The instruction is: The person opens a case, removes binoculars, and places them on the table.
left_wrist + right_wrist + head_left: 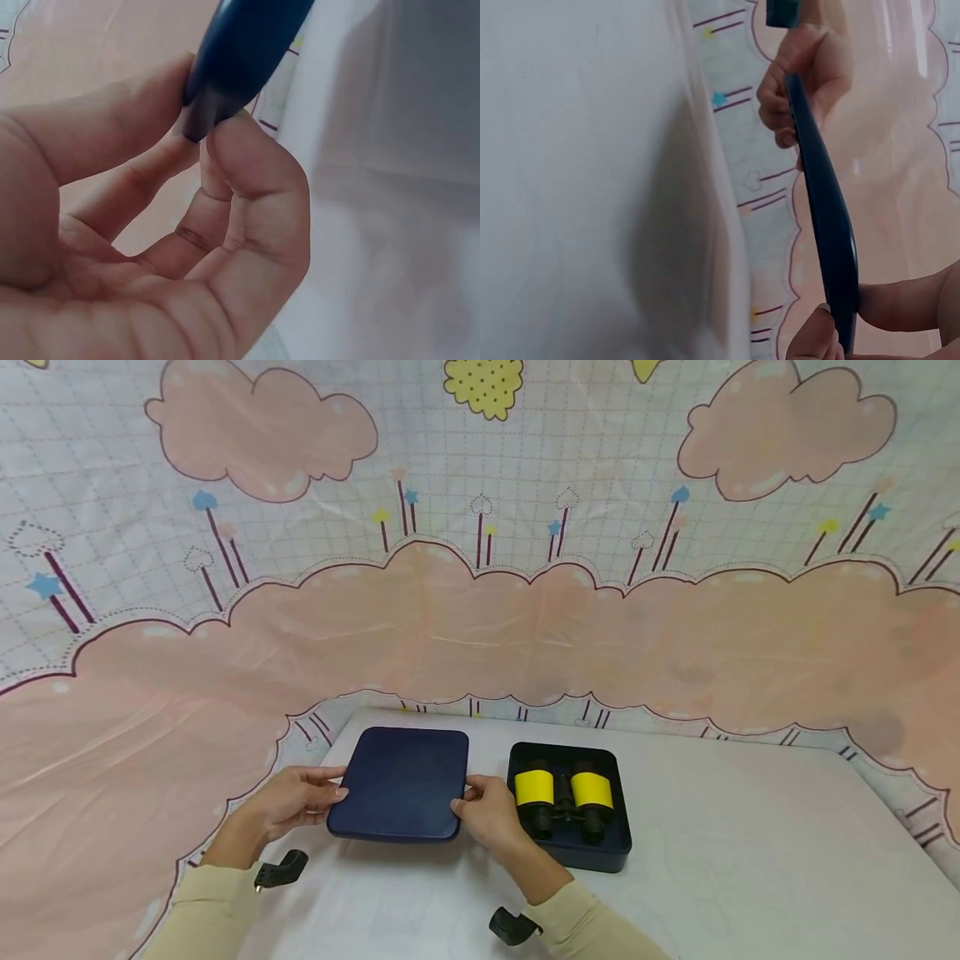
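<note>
So the lid [401,785] is right between the two hands, held up off the counter [750,827], with a soft shadow on the white surface below. It's dark blue, flat, with rounded corners. The left hand [292,802] has its left edge pinched down near the front corner, thumb on one face and fingertips on the other, the rest of that hand curved with a gap under the rim. The right hand [491,814] has the opposite edge, also toward the front, in the same sort of thumb-and-finger pinch. Both are closed down to just the lid's thickness. The right wrist view crops that hand at the bottom, so I can't really tell how its other fingers sit.

Just to the right of the right hand there's a dark box [588,862] on the counter, top open, with black and yellow binoculars [592,790] lying inside. In the head view the hand slightly overlaps the box's left side.

Further out, you get beige sleeves [206,906], a black gadget [282,868] at each wrist, and behind everything a backdrop [600,635] with peachy clouds and little stars on stalks.
</note>
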`<action>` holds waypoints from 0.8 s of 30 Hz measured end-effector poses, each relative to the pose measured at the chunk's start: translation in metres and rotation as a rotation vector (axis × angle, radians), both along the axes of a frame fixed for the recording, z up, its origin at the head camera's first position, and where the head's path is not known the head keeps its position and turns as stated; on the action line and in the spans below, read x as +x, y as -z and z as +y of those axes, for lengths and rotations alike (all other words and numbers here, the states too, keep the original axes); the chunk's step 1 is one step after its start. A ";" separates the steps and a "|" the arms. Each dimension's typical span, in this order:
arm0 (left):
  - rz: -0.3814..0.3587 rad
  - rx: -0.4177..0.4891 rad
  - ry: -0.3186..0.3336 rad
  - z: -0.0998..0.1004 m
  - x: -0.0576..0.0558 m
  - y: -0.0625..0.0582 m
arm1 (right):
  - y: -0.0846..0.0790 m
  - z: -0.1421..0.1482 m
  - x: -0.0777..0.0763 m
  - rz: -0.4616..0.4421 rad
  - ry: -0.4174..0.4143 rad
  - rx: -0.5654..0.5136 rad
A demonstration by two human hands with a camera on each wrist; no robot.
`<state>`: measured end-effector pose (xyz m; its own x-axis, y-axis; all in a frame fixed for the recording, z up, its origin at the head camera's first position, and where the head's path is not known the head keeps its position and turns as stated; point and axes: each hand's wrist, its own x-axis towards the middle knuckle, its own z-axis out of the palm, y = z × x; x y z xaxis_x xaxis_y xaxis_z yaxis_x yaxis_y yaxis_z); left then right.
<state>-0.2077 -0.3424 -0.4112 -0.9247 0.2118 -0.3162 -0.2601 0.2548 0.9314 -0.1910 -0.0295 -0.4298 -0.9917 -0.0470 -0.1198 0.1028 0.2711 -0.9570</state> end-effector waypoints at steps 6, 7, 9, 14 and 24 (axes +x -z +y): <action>-0.012 -0.015 -0.024 -0.006 0.005 0.008 | 0.008 -0.006 0.002 -0.009 -0.037 -0.022; -0.018 -0.014 -0.031 -0.006 0.006 0.009 | 0.009 -0.006 0.002 -0.010 -0.043 -0.024; -0.016 -0.021 -0.022 -0.006 0.006 0.011 | 0.011 -0.006 0.002 -0.014 -0.049 -0.030; -0.016 -0.045 -0.040 -0.005 0.008 0.015 | 0.016 -0.005 0.003 -0.015 -0.055 -0.039; -0.032 -0.086 -0.081 -0.003 0.005 0.022 | 0.025 -0.010 0.002 0.023 -0.066 0.034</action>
<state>-0.2029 -0.3453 -0.4337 -0.9269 0.1081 -0.3595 -0.3121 0.3104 0.8979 -0.1893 -0.0391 -0.4549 -0.9891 -0.1085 -0.0997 0.0617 0.3093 -0.9490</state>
